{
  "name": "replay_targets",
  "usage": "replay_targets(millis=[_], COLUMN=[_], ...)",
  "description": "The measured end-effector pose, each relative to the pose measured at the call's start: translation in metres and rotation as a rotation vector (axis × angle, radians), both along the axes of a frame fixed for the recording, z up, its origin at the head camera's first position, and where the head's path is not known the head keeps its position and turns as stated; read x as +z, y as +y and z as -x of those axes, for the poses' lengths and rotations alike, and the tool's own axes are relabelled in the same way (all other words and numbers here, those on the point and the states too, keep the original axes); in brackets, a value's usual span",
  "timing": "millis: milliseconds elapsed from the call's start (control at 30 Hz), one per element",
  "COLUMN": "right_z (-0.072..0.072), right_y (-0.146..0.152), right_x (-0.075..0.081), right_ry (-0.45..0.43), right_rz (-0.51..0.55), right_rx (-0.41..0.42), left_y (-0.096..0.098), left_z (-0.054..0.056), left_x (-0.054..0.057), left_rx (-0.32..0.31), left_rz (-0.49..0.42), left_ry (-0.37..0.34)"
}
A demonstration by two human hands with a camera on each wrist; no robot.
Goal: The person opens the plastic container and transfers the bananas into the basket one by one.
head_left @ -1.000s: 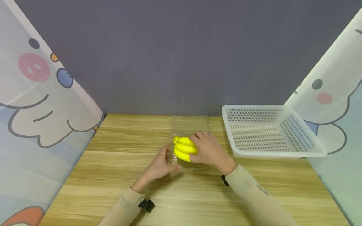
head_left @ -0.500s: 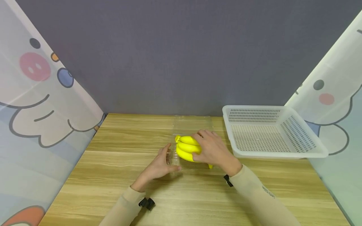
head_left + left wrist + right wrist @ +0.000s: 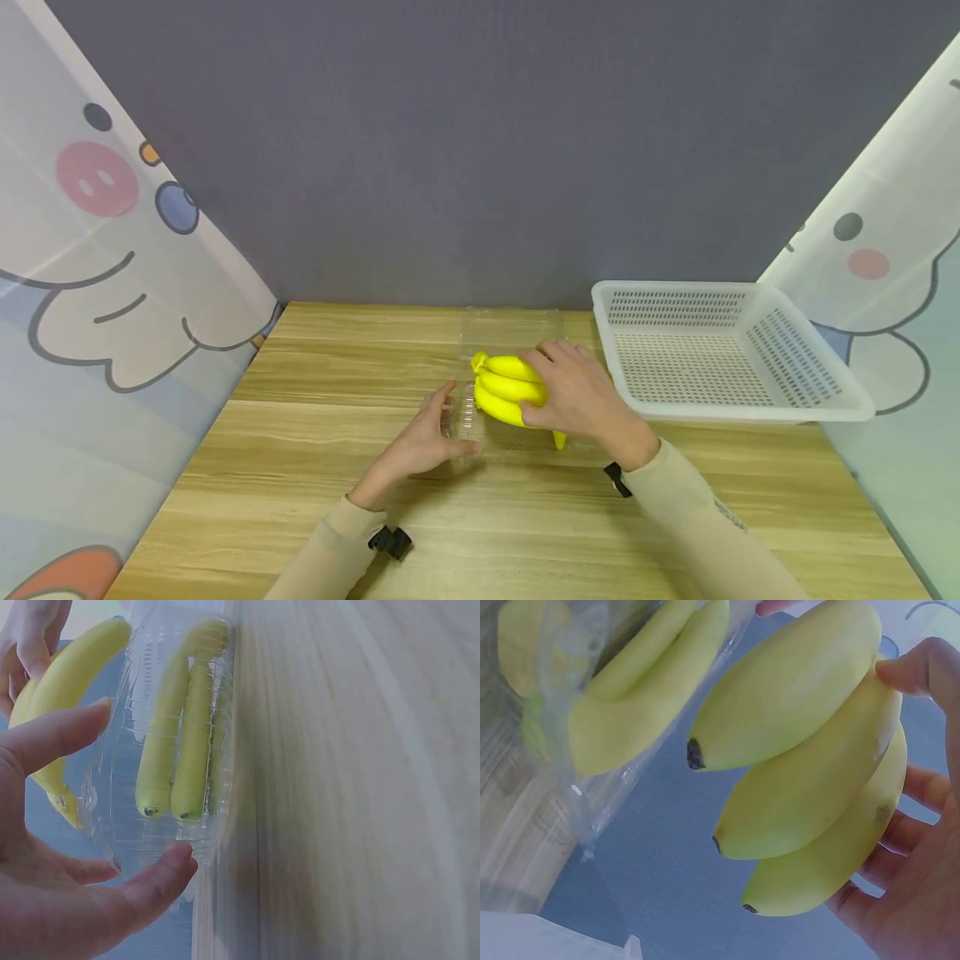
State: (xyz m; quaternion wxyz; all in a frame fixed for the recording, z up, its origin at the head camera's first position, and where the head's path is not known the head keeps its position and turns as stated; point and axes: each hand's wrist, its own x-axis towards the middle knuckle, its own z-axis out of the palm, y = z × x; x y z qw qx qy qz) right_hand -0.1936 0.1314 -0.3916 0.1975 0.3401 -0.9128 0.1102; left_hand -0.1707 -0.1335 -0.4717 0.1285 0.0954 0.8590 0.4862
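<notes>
My right hand (image 3: 577,392) grips a bunch of yellow bananas (image 3: 510,390) from its right side, above a clear plastic clamshell box (image 3: 468,417). In the right wrist view its thumb lies on one side of the bananas (image 3: 810,765), with the fingers behind them. More bananas (image 3: 184,742) lie inside the box, seen through its wall in the left wrist view. At the box's left end my left hand (image 3: 420,437) stands with thumb and fingers spread, fingertips against or close to the plastic. The raised lid (image 3: 513,329) leans back toward the wall.
A white perforated plastic basket (image 3: 690,367) stands at the back right of the wooden table (image 3: 337,375). Behind the table rises a dark grey panel (image 3: 450,167). Cartoon-printed sheets (image 3: 112,292) hang at both sides.
My right hand has shifted right and slightly away from me with the held bananas. A yellow tip of the bananas in the box has come into sight below it. The left hand stays nearly still.
</notes>
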Motion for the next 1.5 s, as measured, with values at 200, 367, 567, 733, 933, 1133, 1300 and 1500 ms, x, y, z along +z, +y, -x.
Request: replay_targets(millis=[200, 367, 567, 733, 933, 1133, 1300, 1500], right_z=[-0.002, -0.002, -0.001, -0.001, 0.000, 0.002, 0.004, 0.006], right_y=[0.004, 0.008, 0.012, 0.015, 0.020, 0.026, 0.030, 0.037], right_x=[0.004, 0.008, 0.013, 0.014, 0.016, 0.021, 0.027, 0.034], right_ry=[0.047, 0.104, 0.161, 0.187, 0.210, 0.238, 0.251, 0.259], right_rz=[0.042, 0.072, 0.096, 0.117, 0.122, 0.115, 0.111, 0.093], right_rx=[0.026, 0.052, 0.060, 0.060, 0.056, 0.045, 0.042, 0.031], left_y=[0.001, 0.001, 0.001, 0.001, 0.002, 0.002, 0.003, 0.002], left_z=[0.000, 0.000, 0.002, 0.001, 0.001, 0.001, 0.002, 0.003], left_x=[-0.001, 0.000, 0.000, 0.000, 0.002, 0.002, 0.002, 0.002], left_rx=[-0.001, -0.007, -0.010, -0.004, -0.002, 0.000, 0.000, 0.005], left_rz=[0.007, 0.015, 0.027, 0.016, 0.020, 0.021, 0.038, 0.054], left_ry=[0.001, -0.004, 0.000, -0.010, -0.010, -0.005, 0.002, -0.010])
